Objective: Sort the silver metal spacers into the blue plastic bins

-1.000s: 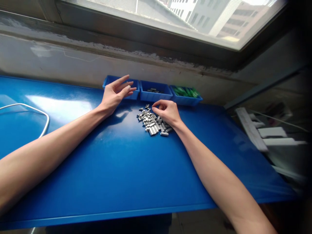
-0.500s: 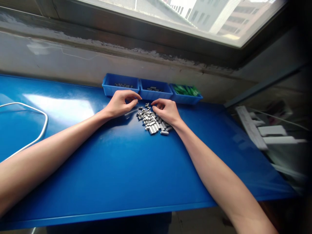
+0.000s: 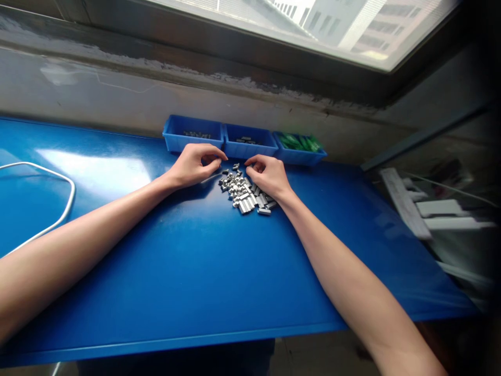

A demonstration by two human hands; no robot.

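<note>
My left hand [image 3: 198, 164] hovers at the left of a metal pile, its fingers bent and the thumb a little apart from the index finger, with nothing visible between them. On the other side, my right hand [image 3: 269, 175] is curled over the pile's upper right, thumb and fingertips close together; whatever they may hold is hidden. Between the hands lie small silvery screws [image 3: 234, 183], mixed with longer hexagonal standoffs [image 3: 246, 203] towards the front. A loose screw [image 3: 235, 166] lies at the back of the heap.
Three blue bins stand in a row against the wall: a left bin [image 3: 191, 142] and a middle bin [image 3: 248, 151] with small metal parts, and a right bin [image 3: 299, 156] with green items. A white cable [image 3: 72, 193] crosses the blue table [image 3: 203, 282] at left.
My right hand has shifted very slightly right and up, its fingertips drawing back from the loose screws. The left hand stays nearly still. The camera view has tilted a little.
</note>
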